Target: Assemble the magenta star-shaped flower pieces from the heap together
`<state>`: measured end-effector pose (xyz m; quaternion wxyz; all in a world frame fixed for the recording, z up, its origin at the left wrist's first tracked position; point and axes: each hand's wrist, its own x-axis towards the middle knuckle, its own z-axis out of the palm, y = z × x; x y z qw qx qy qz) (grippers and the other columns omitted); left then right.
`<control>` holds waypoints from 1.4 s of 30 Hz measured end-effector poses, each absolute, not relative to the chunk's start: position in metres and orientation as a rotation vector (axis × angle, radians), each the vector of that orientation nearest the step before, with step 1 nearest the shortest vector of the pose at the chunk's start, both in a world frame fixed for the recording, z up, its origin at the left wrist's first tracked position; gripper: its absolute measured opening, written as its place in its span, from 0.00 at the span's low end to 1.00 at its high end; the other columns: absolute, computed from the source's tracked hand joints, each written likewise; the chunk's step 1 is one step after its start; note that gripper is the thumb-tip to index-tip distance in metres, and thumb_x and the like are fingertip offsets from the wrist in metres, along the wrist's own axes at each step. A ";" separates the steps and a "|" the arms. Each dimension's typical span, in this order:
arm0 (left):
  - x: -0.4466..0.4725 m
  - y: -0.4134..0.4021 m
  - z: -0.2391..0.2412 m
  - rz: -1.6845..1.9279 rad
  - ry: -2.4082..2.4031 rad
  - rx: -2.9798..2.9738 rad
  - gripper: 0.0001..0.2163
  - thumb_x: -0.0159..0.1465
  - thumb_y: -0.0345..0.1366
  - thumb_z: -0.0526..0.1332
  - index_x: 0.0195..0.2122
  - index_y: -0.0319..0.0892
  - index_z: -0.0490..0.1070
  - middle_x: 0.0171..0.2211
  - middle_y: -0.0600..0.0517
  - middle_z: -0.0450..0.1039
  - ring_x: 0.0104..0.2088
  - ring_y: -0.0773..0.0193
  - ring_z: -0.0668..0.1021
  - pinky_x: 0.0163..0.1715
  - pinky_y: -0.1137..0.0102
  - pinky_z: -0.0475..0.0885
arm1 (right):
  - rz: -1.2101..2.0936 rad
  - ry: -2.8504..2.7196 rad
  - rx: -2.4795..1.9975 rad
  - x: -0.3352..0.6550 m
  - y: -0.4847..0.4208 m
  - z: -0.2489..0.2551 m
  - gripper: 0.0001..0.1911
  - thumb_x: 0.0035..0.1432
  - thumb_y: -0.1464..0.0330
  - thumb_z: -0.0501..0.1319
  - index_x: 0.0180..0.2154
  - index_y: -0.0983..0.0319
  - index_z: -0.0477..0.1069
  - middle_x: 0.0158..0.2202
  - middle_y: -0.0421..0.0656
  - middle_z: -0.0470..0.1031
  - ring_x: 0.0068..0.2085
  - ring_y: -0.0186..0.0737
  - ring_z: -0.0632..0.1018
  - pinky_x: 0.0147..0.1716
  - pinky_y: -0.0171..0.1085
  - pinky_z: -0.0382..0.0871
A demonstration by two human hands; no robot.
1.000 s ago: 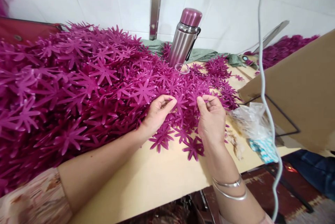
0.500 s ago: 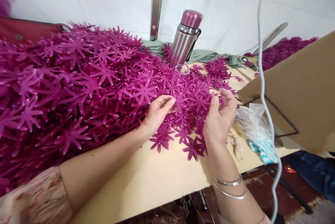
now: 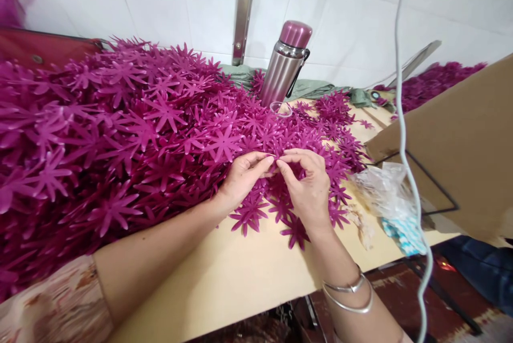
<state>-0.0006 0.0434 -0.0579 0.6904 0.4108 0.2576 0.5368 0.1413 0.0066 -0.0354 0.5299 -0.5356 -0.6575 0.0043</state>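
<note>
A broad heap of magenta star-shaped artificial flower pieces (image 3: 164, 110) covers the left and middle of the table. Over its front right part, my left hand (image 3: 245, 176) pinches thumb and forefinger together; whatever is between the fingertips is too small to name. Right beside those fingertips, my right hand (image 3: 308, 185) is also closed in a pinch, its thumb and forefinger nearly touching the left ones. What it holds is hidden. Several loose flower pieces (image 3: 295, 232) lie below the hands on the pale tabletop (image 3: 224, 279).
A steel flask (image 3: 284, 65) with a magenta lid stands behind the heap, a clear ring (image 3: 281, 109) at its foot. Rightward are a crumpled plastic bag (image 3: 385, 188), a blue-and-white packet (image 3: 403, 233) and a cardboard box (image 3: 452, 145). A white cable (image 3: 403, 134) hangs in front.
My right hand has moved left from beside the heap's right side to meet my left hand, and its spread fingers have closed into a pinch. My left hand stays nearly in place.
</note>
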 end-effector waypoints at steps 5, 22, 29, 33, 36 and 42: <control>-0.002 0.043 -0.057 1.190 0.562 0.905 0.16 0.52 0.44 0.78 0.35 0.41 0.81 0.36 0.53 0.82 0.36 0.65 0.82 0.47 0.64 0.80 | 0.022 -1.566 -1.295 0.142 0.005 -0.034 0.02 0.63 0.67 0.67 0.36 0.56 0.78 0.41 0.44 0.82 0.49 0.47 0.78 0.55 0.50 0.67; -0.001 0.042 -0.059 1.200 0.637 1.003 0.15 0.54 0.44 0.77 0.35 0.40 0.79 0.32 0.54 0.81 0.33 0.68 0.81 0.42 0.68 0.79 | 0.025 -1.614 -1.296 0.143 0.005 -0.035 0.01 0.64 0.68 0.66 0.37 0.56 0.76 0.40 0.44 0.82 0.46 0.47 0.79 0.52 0.49 0.70; 0.000 0.042 -0.059 1.250 0.638 1.075 0.14 0.57 0.44 0.74 0.34 0.40 0.76 0.29 0.57 0.77 0.30 0.71 0.79 0.38 0.73 0.77 | 0.082 -1.634 -1.212 0.140 0.005 -0.036 0.05 0.64 0.71 0.64 0.41 0.56 0.78 0.44 0.45 0.82 0.48 0.45 0.81 0.53 0.48 0.74; 0.000 0.041 -0.056 1.268 0.615 1.057 0.14 0.57 0.43 0.74 0.32 0.41 0.73 0.29 0.58 0.77 0.31 0.70 0.79 0.41 0.70 0.78 | 0.134 -1.630 -1.224 0.141 0.006 -0.038 0.05 0.63 0.70 0.67 0.41 0.57 0.79 0.44 0.45 0.84 0.48 0.45 0.82 0.54 0.47 0.74; 0.000 0.041 -0.056 1.274 0.607 1.064 0.13 0.57 0.42 0.74 0.32 0.40 0.73 0.29 0.58 0.77 0.31 0.70 0.80 0.42 0.70 0.79 | 0.150 -1.606 -1.245 0.141 0.006 -0.038 0.04 0.63 0.68 0.67 0.41 0.57 0.79 0.43 0.44 0.84 0.46 0.45 0.83 0.52 0.47 0.75; 0.000 0.041 -0.057 1.261 0.643 1.100 0.12 0.58 0.43 0.73 0.33 0.41 0.75 0.30 0.56 0.78 0.32 0.69 0.80 0.43 0.69 0.78 | 0.273 -1.428 -1.266 0.138 0.004 -0.036 0.03 0.64 0.67 0.64 0.38 0.57 0.77 0.39 0.42 0.83 0.42 0.43 0.81 0.48 0.43 0.74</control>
